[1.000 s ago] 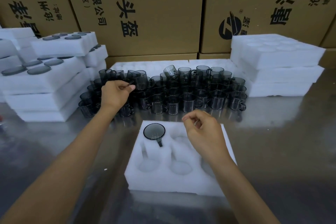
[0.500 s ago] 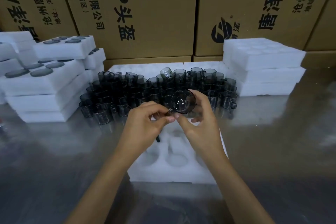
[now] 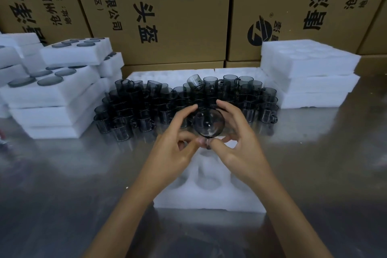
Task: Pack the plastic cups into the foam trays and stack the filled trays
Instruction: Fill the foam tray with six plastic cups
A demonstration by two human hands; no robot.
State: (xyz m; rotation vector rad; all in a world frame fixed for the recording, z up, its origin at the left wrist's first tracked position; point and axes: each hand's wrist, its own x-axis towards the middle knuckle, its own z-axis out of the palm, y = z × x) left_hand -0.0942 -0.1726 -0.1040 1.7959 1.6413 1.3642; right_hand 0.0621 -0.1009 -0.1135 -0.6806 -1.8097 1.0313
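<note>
Both grips, left hand (image 3: 178, 148) and right hand (image 3: 240, 144), pinch one smoky, transparent cup (image 3: 209, 124).

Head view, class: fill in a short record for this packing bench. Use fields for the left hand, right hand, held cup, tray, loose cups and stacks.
left hand: fingers curled round the cup, thumb and fingertip by its handle
right hand: grips the same cup from the other side
cup: dark, see-through, held above the tray's far end, round face toward the camera
tray: white foam, on the metal table, near pockets empty; far end hidden by the hands
loose cups: crowded beyond the tray
filled stack: far left
empty stack: far right
</note>
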